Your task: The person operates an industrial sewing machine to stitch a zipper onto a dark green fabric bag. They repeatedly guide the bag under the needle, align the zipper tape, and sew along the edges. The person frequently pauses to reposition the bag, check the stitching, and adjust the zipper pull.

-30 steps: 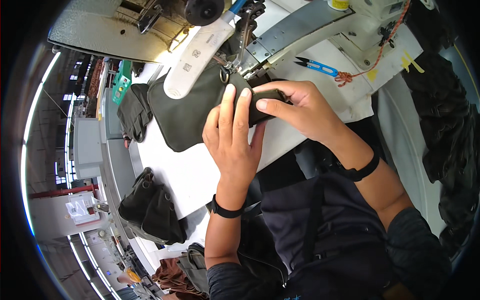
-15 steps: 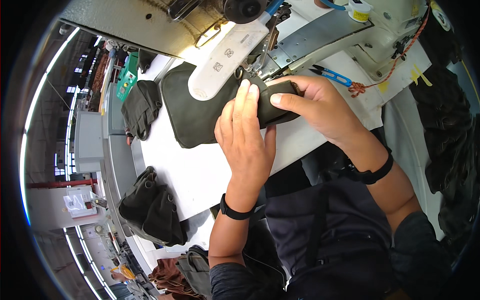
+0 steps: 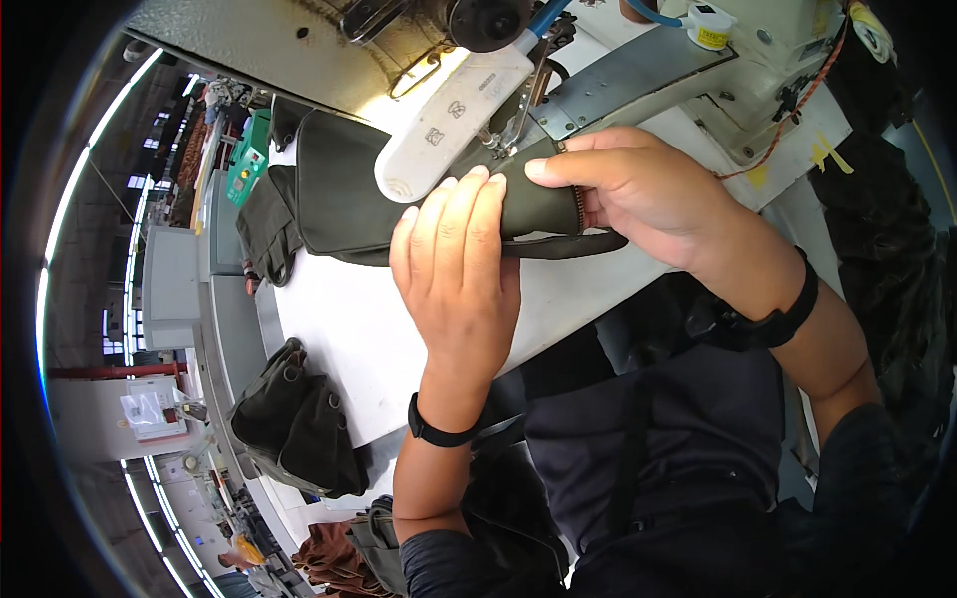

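- Left hand (image 3: pixel 456 269): fingers spread flat on the bag (image 3: pixel 344 194) — not gripping.
- Right hand (image 3: pixel 653 194), toward 2 o'clock: fingers pinching the bag's zipped end.
- Bag over the desk (image 3: pixel 384 369), reaching toward 10 o'clock; zip (image 3: pixel 579 210) already attached — but not yet clear of the sewing machine (image 3: pixel 603 90), 1 o'clock.

Left grip (image 3: pixel 454 274) flat, 4 fingers (image 3: pixel 452 227) extended; right grip (image 3: pixel 648 194) pinching

The white table (image 3: pixel 344 329) bears a sewing machine (image 3: pixel 638 92) and a dark bag (image 3: pixel 304 429).
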A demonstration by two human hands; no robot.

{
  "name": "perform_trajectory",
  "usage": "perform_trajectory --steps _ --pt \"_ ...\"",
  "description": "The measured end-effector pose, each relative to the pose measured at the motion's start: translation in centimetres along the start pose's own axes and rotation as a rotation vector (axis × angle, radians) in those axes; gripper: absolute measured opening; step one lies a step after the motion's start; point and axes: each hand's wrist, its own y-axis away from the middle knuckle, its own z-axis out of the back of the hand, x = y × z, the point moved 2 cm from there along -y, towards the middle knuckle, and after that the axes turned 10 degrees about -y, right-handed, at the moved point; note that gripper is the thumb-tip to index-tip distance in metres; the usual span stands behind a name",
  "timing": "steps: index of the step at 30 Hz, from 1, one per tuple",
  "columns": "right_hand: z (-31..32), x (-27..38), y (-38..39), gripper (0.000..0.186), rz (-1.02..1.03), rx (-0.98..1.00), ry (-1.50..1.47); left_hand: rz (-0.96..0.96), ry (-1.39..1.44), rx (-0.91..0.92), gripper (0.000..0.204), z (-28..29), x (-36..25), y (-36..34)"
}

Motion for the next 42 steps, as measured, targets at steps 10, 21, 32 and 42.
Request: perform_trajectory --steps 10,21,32,42 --pt "-1.0 0.6 0.1 0.041 0.359 -0.202 0.559 -0.004 0.02 0.004 0.057 0.0 -0.2 -1.1" --pt "-0.8 2.5 0.3 0.022 0.563 -0.232 0.806 -0.017 0.05 0.041 0.056 0.0 0.6 -1.3" --pt "-1.7 3.1 0.2 0.015 0.792 -0.263 0.916 -0.078 -0.042 -0.027 0.04 -0.3 0.6 -0.7" --pt "0.4 1.6 -1.6 0.017 1.163 -0.276 1.3 0.034 -0.024 -0.008 0.062 -0.2 -0.9 -0.9"
